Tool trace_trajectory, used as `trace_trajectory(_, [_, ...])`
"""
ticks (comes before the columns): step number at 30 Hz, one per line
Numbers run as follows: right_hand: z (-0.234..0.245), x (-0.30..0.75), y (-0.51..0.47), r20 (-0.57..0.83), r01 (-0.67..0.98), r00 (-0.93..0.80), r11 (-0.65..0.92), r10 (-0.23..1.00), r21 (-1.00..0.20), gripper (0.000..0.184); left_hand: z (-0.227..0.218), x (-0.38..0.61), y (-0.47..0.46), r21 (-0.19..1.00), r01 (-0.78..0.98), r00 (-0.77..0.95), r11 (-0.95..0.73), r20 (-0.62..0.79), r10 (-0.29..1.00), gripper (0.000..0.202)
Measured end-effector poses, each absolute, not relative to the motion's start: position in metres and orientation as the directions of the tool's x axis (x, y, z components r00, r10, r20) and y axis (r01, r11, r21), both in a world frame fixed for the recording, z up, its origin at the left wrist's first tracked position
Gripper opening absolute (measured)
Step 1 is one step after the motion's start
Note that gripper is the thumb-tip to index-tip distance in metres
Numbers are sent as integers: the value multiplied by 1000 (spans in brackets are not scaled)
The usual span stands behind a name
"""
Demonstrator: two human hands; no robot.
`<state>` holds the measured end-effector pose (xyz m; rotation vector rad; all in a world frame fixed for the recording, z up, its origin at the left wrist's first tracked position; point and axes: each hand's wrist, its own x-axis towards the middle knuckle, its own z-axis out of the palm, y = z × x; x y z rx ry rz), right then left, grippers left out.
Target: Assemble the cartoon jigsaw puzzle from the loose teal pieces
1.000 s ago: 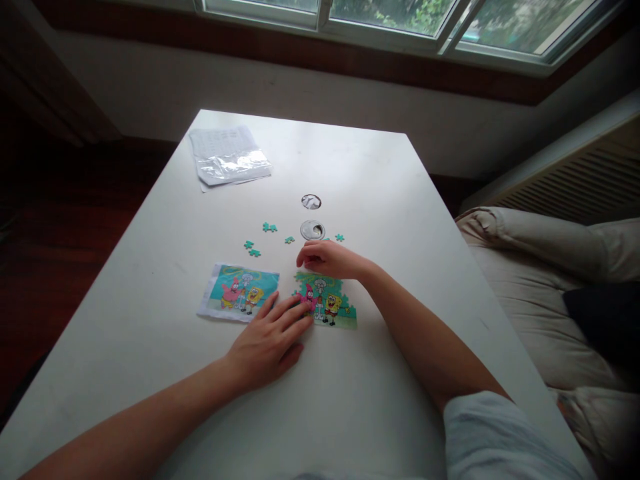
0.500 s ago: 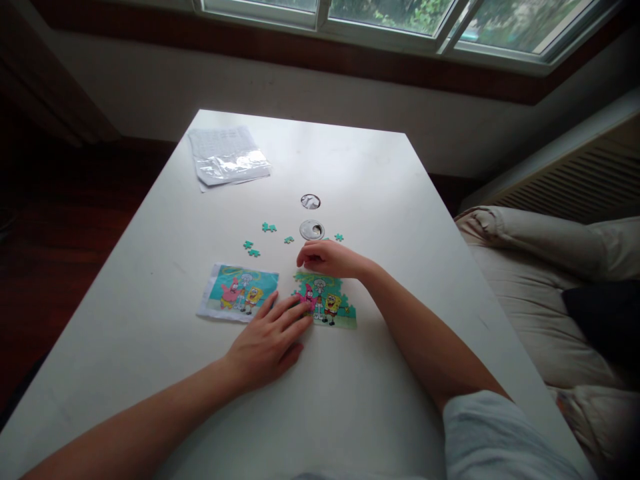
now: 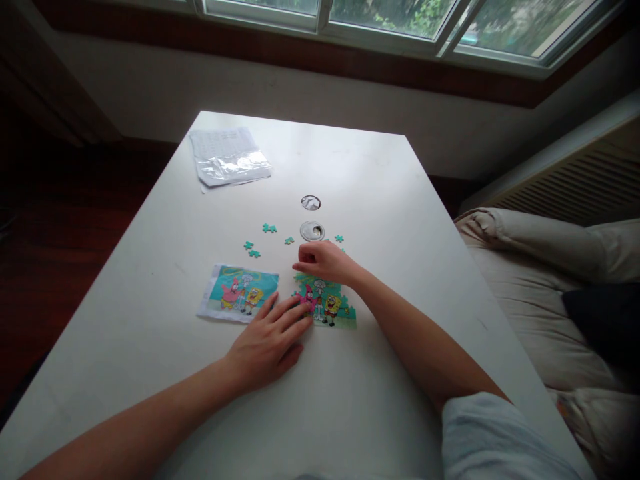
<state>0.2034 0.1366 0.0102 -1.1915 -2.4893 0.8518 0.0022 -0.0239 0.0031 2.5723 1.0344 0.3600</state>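
Note:
A partly joined jigsaw puzzle (image 3: 331, 305) with cartoon figures lies on the white table (image 3: 350, 400). My left hand (image 3: 273, 337) rests flat, fingers apart, its fingertips on the puzzle's left side. Over the puzzle's top left edge is my right hand (image 3: 323, 259), thumb and fingers closed together; whatever they pinch is hidden. Left of the puzzle lies a picture sheet (image 3: 240, 290) showing the same scene. Loose teal puzzle pieces (image 3: 270, 228) are scattered beyond the sheet, and another puzzle piece (image 3: 339, 238) sits past my right hand.
Papers in a clear plastic sleeve (image 3: 231, 158) lie at the table's far left. Two round fittings (image 3: 312, 231) are set in the tabletop beyond my right hand. A beige padded seat (image 3: 515, 287) stands along the right side, and a window is behind the table.
My right hand has shifted slightly left and its fingers have curled in more, with the wrist turned a little. My left hand has stayed in place on the puzzle.

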Motion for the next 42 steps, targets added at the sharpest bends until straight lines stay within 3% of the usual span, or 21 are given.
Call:
trace_trajectory(5, [14, 205, 136, -79, 658, -632, 479, 771, -581, 32, 3, 2, -24, 400, 619, 702, -676, 106, 705, 45])
trace_trajectory(12, [18, 204, 134, -138, 715, -644, 528, 752, -458, 38, 1, 3, -24, 395, 621, 701, -676, 105, 705, 46])
trace_trajectory(18, [15, 204, 134, -111, 721, -652, 568, 750, -395, 37, 1, 3, -24, 406, 621, 702, -671, 92, 706, 48])
trace_trajectory(24, [13, 205, 135, -70, 702, -666, 592, 743, -396, 35, 1, 3, -24, 402, 619, 701, -675, 105, 705, 46])
trace_trajectory(30, [11, 207, 140, -58, 665, -677, 575, 734, -476, 27, 2, 3, -24, 397, 620, 700, -676, 108, 706, 48])
trace_trajectory(33, [3, 204, 143, 3, 663, -631, 541, 776, -517, 20, 1, 2, -23, 399, 621, 699, -675, 106, 707, 48])
trace_trajectory(36, [-6, 197, 146, 154, 669, -522, 514, 839, -536, 13, 0, 1, -23, 402, 621, 700, -673, 104, 707, 47])
trace_trajectory(39, [-11, 190, 150, 268, 681, -511, 575, 817, -453, 24, 1, 2, -24, 403, 619, 703, -674, 99, 704, 48])
trace_trajectory(42, [-14, 187, 154, 258, 705, -558, 614, 789, -355, 31, 2, 4, -24, 404, 618, 704, -674, 96, 703, 48])
